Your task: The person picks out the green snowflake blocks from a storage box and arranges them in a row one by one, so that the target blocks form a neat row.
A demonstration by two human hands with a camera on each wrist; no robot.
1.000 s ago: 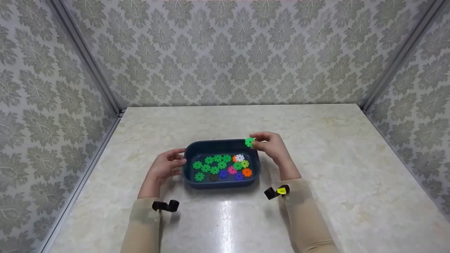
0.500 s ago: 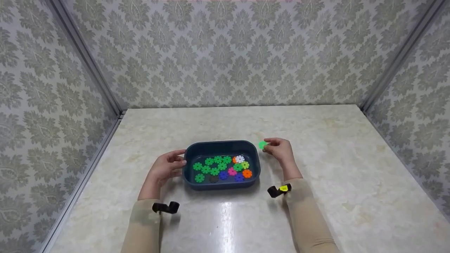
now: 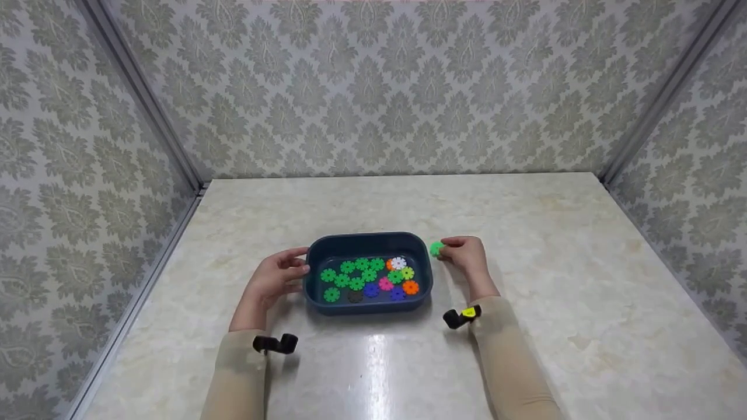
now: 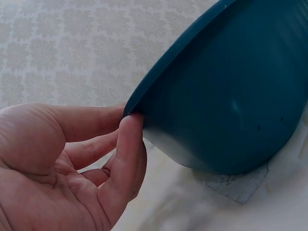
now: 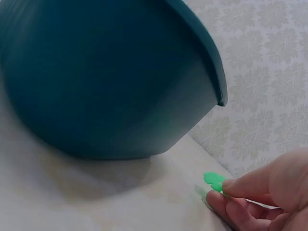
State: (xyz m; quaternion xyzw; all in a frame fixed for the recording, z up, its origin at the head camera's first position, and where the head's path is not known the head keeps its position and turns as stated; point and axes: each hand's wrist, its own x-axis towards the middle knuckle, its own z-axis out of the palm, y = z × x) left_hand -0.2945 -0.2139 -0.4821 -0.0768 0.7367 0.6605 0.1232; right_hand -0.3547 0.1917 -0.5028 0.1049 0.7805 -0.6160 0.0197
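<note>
In the head view, my left hand (image 3: 274, 277) holds the left end of a dark blue plastic bin (image 3: 367, 306). The left wrist view has its thumb and fingertips meeting at the bin's rim (image 4: 159, 65). To the right of the bin, my right hand (image 3: 467, 256) pinches a green notched plastic disc (image 3: 436, 249) between thumb and fingers. That disc is just above or at the tabletop in the right wrist view; contact is hard to tell. Inside the bin lie several green discs (image 3: 341, 280), plus orange (image 3: 411, 287), blue (image 3: 371, 289), pink (image 3: 386, 283), white (image 3: 398, 263), yellow-green and dark ones.
The bin stands on a pale marbled table (image 3: 525, 216). Patterned wall panels (image 3: 373, 87) enclose the back and both sides, with grey metal posts at the corners. Black wrist cameras (image 3: 275, 343) are strapped at both sleeves.
My right hand has moved the green disc from over the bin's back right corner, outward past the right end and slightly nearer. The left hand and the bin have stayed put.
</note>
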